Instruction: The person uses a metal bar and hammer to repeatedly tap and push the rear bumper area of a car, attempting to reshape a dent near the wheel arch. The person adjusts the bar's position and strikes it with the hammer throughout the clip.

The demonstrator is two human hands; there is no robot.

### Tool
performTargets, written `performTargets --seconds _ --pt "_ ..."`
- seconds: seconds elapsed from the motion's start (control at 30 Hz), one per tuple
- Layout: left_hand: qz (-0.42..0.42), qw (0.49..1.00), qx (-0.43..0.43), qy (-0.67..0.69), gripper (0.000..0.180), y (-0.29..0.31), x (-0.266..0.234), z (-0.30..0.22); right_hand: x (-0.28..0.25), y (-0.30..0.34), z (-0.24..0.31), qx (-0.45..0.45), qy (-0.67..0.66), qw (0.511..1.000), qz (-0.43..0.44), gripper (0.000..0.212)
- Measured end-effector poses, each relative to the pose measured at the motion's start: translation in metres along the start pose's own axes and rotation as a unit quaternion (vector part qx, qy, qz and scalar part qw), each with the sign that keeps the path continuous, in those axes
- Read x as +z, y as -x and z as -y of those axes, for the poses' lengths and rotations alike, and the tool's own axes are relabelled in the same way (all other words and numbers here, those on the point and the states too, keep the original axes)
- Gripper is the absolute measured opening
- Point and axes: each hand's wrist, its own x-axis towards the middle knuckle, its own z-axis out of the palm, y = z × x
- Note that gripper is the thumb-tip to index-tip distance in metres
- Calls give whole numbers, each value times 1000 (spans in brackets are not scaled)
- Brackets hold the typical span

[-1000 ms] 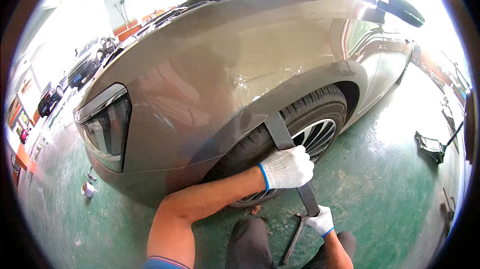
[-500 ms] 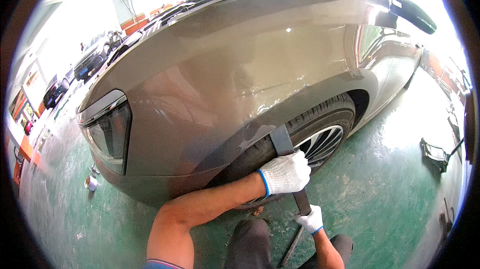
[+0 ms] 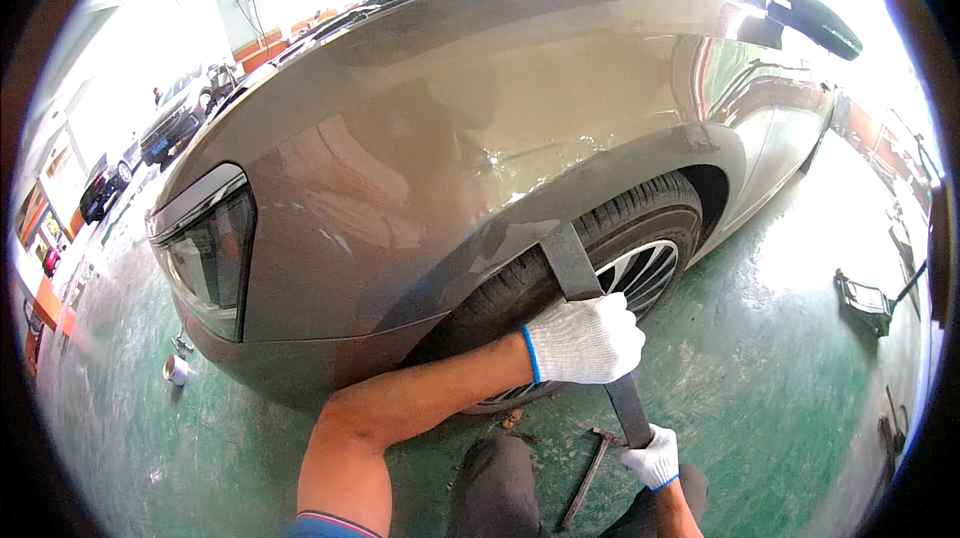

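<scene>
A long flat grey metal bar (image 3: 572, 264) slants down from the front wheel arch of a brown car. Its upper end goes in between the fender (image 3: 420, 188) and the tire (image 3: 640, 206), where the tip is hidden. My left hand (image 3: 587, 340), in a white knitted glove with a blue cuff, is closed round the middle of the bar. Gloved the same way, my right hand (image 3: 653, 458) grips the bar's lower end. Dents and scratches mark the fender above the arch. Below my hands, a hammer (image 3: 588, 478) lies on the floor.
The headlight (image 3: 212, 250) is at the car's left front. A roll of tape (image 3: 176, 370) stands on the green floor (image 3: 250, 458) near the bumper. To the right sits a floor lamp-like black frame (image 3: 864, 300). Other cars (image 3: 170, 128) are parked at the back left.
Both hands and the bar's lower end have swung to the right. The upper end stays in the wheel arch. More of the hammer on the floor now shows.
</scene>
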Motion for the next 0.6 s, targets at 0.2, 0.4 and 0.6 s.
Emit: performTargets --seconds 0.2,0.4,0.6 --pt "-14 999 5 -40 11 -1 11 9 15 -43 -27 -99 28 993 -66 22" --pt "17 998 -13 -53 11 -4 12 11 11 -46 -39 -47 58 997 -27 22" --pt "29 999 -25 -39 8 -1 5 4 4 -37 -19 -56 53 997 0 21"
